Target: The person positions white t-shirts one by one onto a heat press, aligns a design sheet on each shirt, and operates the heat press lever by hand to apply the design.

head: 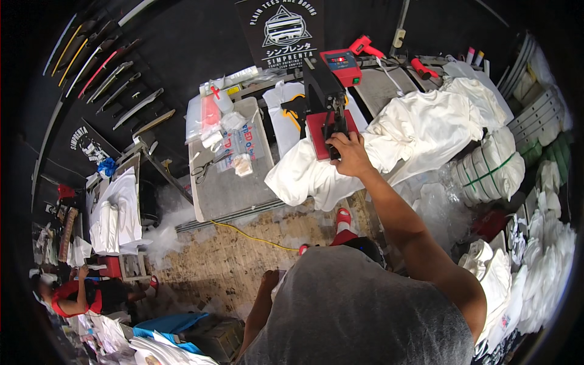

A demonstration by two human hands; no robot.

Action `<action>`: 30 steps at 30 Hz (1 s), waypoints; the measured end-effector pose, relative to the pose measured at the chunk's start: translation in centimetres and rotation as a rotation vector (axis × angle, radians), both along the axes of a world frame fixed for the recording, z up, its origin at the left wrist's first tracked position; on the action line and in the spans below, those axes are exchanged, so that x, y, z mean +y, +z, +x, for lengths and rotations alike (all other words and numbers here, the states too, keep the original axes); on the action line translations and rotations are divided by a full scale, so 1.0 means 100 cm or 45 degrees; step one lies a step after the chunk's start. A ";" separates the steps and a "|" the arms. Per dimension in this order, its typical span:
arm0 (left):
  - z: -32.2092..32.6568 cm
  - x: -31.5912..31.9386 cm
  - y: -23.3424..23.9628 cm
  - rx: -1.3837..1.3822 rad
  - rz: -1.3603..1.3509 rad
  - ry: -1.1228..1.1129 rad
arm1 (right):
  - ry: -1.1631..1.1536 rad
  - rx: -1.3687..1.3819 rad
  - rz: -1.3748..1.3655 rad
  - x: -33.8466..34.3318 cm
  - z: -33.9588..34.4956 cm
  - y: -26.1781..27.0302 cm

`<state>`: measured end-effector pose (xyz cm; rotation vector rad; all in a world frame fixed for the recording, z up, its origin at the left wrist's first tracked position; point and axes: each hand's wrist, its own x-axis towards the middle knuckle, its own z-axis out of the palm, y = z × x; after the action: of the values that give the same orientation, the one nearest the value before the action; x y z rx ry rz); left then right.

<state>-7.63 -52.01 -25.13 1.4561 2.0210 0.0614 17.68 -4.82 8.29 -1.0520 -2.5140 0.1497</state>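
Note:
A black and red heat press [325, 89] stands on the workbench, its red platen over white fabric. My right hand [350, 154] is closed around the press's black handle at the front. White shirts [424, 123] lie bunched under and to the right of the press. Behind the press is a red control box [341, 67] with a lit display. My left hand [270, 279] hangs low by my left side, near something small and white at my torso; whether it holds that is not clear.
Scissors [200, 173], a spray bottle [222, 101] and plastic packets lie on the grey board [228, 196] at left. Two red heat guns [365, 45] rest behind. A yellow cable [251, 237] crosses the floor. A person in red [73, 296] sits far left. A strapped white bundle [490, 169] stands right.

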 end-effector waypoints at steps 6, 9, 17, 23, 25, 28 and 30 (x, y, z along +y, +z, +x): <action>-0.005 -0.003 -0.011 -0.231 -0.195 0.384 | -0.001 -0.007 0.006 0.000 0.000 0.000; -0.004 -0.002 -0.003 -0.231 -0.203 0.379 | 0.000 -0.004 0.005 0.000 0.000 0.001; 0.009 0.012 0.042 -0.325 -0.302 0.755 | 0.011 0.016 0.017 0.000 0.000 0.001; 0.013 0.015 0.048 -0.362 -0.325 0.764 | 0.017 0.020 0.013 0.000 0.000 0.000; 0.014 0.015 0.050 -0.318 -0.266 0.728 | 0.017 0.020 0.008 0.001 0.000 0.000; 0.015 0.015 0.053 -0.273 -0.237 0.674 | 0.017 0.010 0.015 0.001 0.002 0.000; 0.015 0.015 0.053 -0.269 -0.220 0.603 | 0.042 0.002 0.033 0.001 0.003 0.000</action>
<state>-6.18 -50.55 -19.82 0.8080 2.0925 0.2225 17.97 -4.70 8.26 -1.0006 -2.5260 0.1265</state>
